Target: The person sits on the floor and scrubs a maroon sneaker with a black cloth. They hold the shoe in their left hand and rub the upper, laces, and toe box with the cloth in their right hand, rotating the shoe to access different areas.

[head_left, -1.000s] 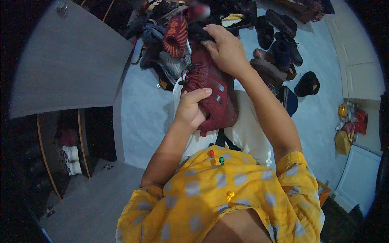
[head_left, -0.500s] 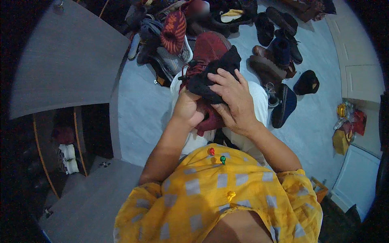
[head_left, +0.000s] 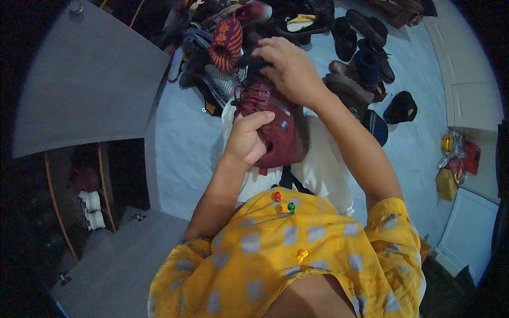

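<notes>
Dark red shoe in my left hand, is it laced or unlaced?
Laced: laces cross the front of the dark red shoe. Whether they are tied, I cannot tell.

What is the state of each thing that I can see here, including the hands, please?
Left hand: gripping the maroon shoe near its opening.
Right hand: fingers bent, on the black cloth.
Maroon shoe: held, laces threaded, toe hidden.
Black cloth: bunched against the shoe, partly covered by the right hand.
Patterned slipper: tilted, opening visible.
Dark shoe at far right: lying apart on the floor.
White cupboard doors: apparently shut.
</notes>
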`<action>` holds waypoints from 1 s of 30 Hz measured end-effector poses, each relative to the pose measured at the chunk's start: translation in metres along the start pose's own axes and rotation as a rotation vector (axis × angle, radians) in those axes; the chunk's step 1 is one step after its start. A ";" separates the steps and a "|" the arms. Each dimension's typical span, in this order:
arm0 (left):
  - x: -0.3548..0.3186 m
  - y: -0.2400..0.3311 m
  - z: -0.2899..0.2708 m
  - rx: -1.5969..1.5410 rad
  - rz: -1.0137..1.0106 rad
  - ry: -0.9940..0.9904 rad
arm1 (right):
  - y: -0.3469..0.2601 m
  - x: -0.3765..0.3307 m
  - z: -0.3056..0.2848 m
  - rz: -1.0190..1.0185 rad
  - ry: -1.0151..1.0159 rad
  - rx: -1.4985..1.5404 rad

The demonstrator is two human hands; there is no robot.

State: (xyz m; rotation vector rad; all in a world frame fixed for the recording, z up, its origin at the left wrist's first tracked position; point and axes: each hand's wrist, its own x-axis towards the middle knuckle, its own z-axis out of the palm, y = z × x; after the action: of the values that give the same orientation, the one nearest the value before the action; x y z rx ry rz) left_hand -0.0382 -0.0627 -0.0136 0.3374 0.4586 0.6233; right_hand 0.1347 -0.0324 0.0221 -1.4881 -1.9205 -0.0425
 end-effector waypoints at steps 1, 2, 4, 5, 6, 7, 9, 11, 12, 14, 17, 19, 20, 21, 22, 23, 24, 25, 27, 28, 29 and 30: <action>0.000 0.000 0.004 0.012 -0.007 0.013 | 0.005 0.004 0.004 0.043 0.041 0.010; -0.001 0.000 0.007 0.024 -0.015 0.026 | 0.010 0.007 0.008 0.086 0.082 0.019; -0.001 0.000 0.005 0.024 -0.012 0.031 | 0.005 0.009 0.009 0.197 0.114 0.024; -0.001 0.000 0.005 0.023 -0.011 0.034 | 0.002 0.007 0.006 0.188 0.088 0.018; -0.003 0.000 0.004 0.021 -0.001 0.028 | -0.001 0.005 0.003 0.176 0.060 0.014; -0.005 0.000 0.004 0.018 0.008 0.023 | -0.005 0.002 0.000 0.164 0.032 0.009; -0.006 -0.001 0.005 0.011 0.021 0.010 | -0.011 -0.015 -0.001 0.104 0.033 -0.074; -0.006 -0.002 0.005 0.005 0.037 -0.001 | -0.019 -0.030 -0.003 0.068 0.013 -0.104; -0.005 -0.003 0.004 0.003 0.044 0.007 | -0.023 -0.037 -0.006 0.065 -0.006 -0.095; -0.004 -0.006 -0.001 -0.001 0.059 0.022 | -0.034 -0.049 -0.011 0.087 -0.052 -0.082; -0.005 -0.005 0.000 -0.016 0.101 -0.013 | -0.049 -0.064 -0.016 0.112 -0.038 0.021; -0.006 -0.006 -0.001 0.015 0.119 0.002 | -0.056 -0.072 -0.020 0.104 -0.039 0.055; -0.007 -0.007 -0.002 0.030 0.128 0.010 | -0.057 -0.072 -0.021 0.098 -0.039 0.059; -0.007 -0.007 -0.003 0.019 0.120 0.004 | -0.058 -0.072 -0.023 0.096 -0.039 0.063; -0.007 -0.007 -0.004 0.008 0.112 -0.002 | -0.056 -0.069 -0.023 0.085 -0.049 0.041; -0.007 -0.008 -0.005 -0.003 0.104 -0.009 | -0.051 -0.064 -0.022 0.074 -0.059 0.019; -0.006 -0.007 -0.006 -0.006 0.081 0.003 | -0.046 -0.058 -0.021 0.062 -0.067 -0.005; -0.005 -0.006 -0.006 -0.009 0.058 0.014 | -0.041 -0.053 -0.018 0.064 -0.058 -0.010; -0.005 -0.005 -0.004 -0.016 0.041 0.011 | -0.033 -0.044 -0.013 0.069 -0.040 -0.017; -0.006 -0.004 -0.001 -0.019 0.046 -0.003 | -0.032 -0.038 -0.012 0.058 -0.014 -0.057; -0.006 -0.003 0.001 -0.023 0.051 -0.017 | -0.027 -0.031 -0.009 0.057 -0.004 -0.024; -0.006 -0.003 0.001 -0.011 0.051 -0.008 | -0.020 -0.025 -0.005 0.056 0.006 0.011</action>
State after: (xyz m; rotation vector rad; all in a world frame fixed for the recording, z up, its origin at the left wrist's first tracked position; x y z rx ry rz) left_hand -0.0411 -0.0690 -0.0122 0.3421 0.4397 0.6731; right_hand 0.1221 -0.0622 0.0204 -1.5320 -1.8700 -0.0111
